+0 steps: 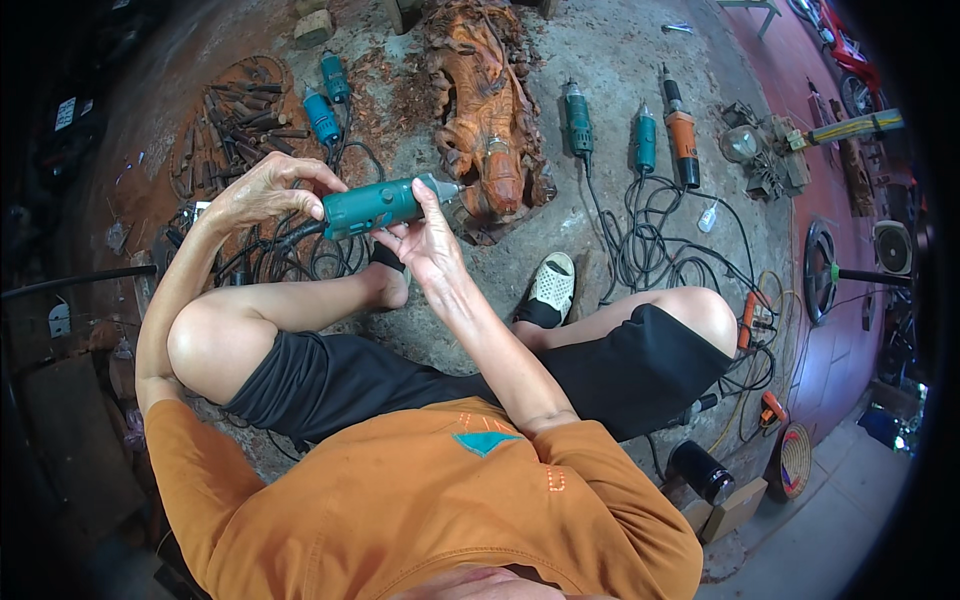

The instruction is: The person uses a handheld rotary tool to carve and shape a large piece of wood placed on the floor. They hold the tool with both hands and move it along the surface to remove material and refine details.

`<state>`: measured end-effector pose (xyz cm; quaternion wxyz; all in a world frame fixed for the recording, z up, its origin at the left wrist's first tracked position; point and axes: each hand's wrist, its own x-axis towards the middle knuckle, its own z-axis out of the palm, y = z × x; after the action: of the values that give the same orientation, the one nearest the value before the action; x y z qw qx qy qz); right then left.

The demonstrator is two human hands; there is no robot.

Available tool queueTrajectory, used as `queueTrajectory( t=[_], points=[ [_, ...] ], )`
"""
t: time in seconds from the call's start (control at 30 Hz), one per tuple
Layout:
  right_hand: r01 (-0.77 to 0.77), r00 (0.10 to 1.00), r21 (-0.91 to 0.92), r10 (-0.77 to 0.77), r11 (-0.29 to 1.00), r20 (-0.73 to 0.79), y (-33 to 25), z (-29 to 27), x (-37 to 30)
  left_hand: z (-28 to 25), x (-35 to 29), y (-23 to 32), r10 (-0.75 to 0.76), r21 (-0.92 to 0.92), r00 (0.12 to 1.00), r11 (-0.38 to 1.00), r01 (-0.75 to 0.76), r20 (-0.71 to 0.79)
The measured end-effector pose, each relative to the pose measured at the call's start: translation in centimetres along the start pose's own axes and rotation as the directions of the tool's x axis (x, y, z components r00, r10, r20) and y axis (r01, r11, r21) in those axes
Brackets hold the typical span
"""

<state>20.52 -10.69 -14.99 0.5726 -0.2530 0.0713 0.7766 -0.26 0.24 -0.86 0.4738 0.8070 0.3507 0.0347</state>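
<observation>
A teal die grinder (375, 208) is held up in front of me, lying nearly level with its metal nose to the right. My right hand (432, 245) grips it near the nose, thumb on top and fingers beneath. At the cord end, my left hand (270, 192) has its thumb and bent fingers closed against the casing. A black cord drops from that end. Beyond the nose lies a reddish-brown carved wood piece (492, 120), its near end close to the tool but apart from it.
More teal grinders (578, 120) and an orange one (682, 140) lie right of the carving, cords tangled (650, 225). At left are two teal grinders (320, 115) and a heap of chisels (245, 120). A pale slipper (553, 280) is on my right foot. A black cylinder (700, 472) lies lower right.
</observation>
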Motion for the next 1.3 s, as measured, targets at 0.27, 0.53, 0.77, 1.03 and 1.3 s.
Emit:
queueTrajectory(
  t=[0.27, 0.53, 0.77, 1.03, 1.3],
  points=[
    [-0.016, 1.0, -0.021, 0.016, 1.0, 0.015, 0.1, -0.4, 0.6, 0.0, -0.2, 0.1, -0.054, -0.051, 0.998, 0.997, 0.056, 0.025],
    [0.036, 0.999, -0.063, -0.035, 0.997, 0.012, 0.4, -0.1, 0.4, -0.3, -0.6, 0.0, -0.217, -0.059, 0.966, 0.972, 0.227, 0.141],
    [0.073, 0.997, -0.133, -0.067, 0.988, 0.049, 1.5, 1.0, -0.3, 1.9, 0.5, 0.6, -0.237, 0.176, 0.932, 0.965, 0.193, 0.276],
    [0.064, 0.995, -0.026, -0.062, 0.998, 0.075, 2.3, 0.9, -0.1, 2.6, 1.6, 0.8, -0.201, 0.167, 0.914, 0.974, 0.15, 0.351],
    [0.03, 0.999, -0.037, -0.028, 0.999, 0.039, 2.0, -1.4, 1.0, 3.1, 2.6, 0.4, -0.259, 0.278, 0.909, 0.946, 0.169, 0.328]
  ],
)
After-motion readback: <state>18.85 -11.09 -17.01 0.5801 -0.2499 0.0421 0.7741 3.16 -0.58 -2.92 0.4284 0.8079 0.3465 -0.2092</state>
